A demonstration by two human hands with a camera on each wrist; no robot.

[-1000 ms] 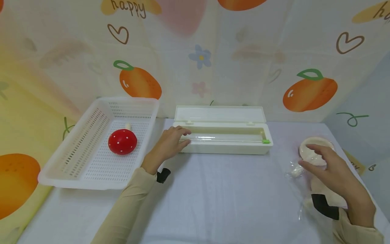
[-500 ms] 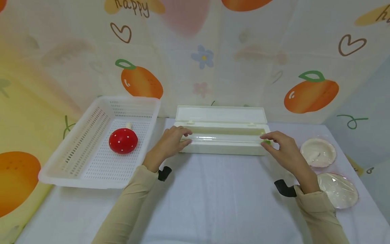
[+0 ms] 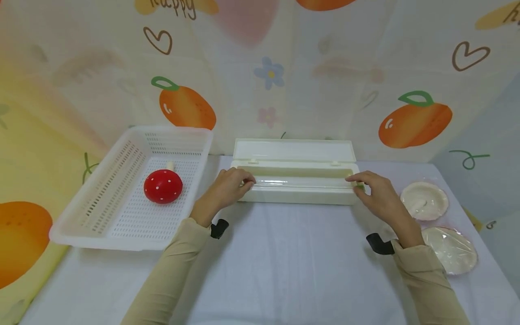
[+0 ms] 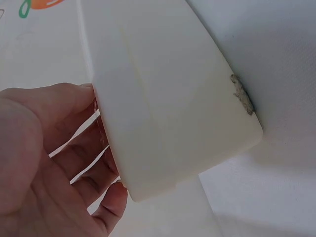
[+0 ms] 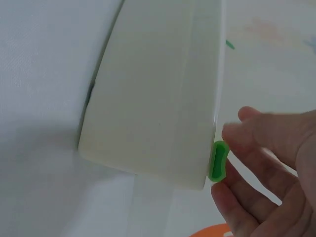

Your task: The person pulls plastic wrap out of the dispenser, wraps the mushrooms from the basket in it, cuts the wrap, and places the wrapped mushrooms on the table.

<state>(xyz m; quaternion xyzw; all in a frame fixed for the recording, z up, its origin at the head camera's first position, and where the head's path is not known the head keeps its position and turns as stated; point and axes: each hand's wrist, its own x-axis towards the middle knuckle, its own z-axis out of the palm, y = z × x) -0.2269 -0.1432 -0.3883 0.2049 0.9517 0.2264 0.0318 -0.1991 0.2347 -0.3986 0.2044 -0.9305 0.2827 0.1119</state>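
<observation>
A long white plastic-wrap dispenser box (image 3: 300, 196) stands in the middle of the table, its lid (image 3: 294, 151) raised at the back. Inside lies a glossy roll of plastic wrap (image 3: 300, 181). My left hand (image 3: 227, 186) is at the box's left end, thumb and fingertips pinching the edge of the film just above the front rim. At the right end is my right hand (image 3: 378, 196), thumb and index finger apart beside the green slide cutter (image 5: 218, 161). Its other fingers curve loosely below the cutter in the right wrist view.
Left of the box, a white perforated basket (image 3: 101, 241) holds a red mushroom (image 3: 163, 186) with white dots. On the right lie a cream bowl (image 3: 424, 201) and a second dish (image 3: 448, 250) under shiny clear film. A printed cloth hangs right behind the box.
My right hand has come from the bowls at the right to the box's right end. My left thumb and fingers, apart before, have closed together on the film edge.
</observation>
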